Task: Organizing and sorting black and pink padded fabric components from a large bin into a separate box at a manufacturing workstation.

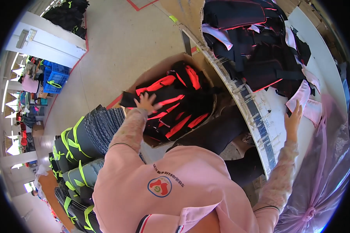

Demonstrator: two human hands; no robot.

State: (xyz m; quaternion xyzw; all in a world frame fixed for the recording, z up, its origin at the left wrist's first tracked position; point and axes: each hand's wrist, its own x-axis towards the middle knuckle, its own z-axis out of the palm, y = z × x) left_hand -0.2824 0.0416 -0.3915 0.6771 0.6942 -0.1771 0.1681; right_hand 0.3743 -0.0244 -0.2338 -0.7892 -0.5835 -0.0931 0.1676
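Observation:
My left hand [147, 104] is over a cardboard box [144, 79], its fingers spread, touching or just above the black and red sewn fabric pieces [169, 103] heaped inside. Out to the right, my right hand [293, 119] has its fingers stretched out beside a pale pink fabric piece [300, 95] on the white table [319, 58]. Whether its fingertips touch that piece is hard to make out. A pile of black padded pieces with red edging [260, 73] lies on the table just beyond this hand.
Stacks of dark sheets tied with yellow-green strips [76, 138] stand at my left. A tied translucent plastic bag [319, 182] is against the table's near right side. The worn table edge [252, 112] runs between box and tabletop. A blue crate [55, 77] sits far left.

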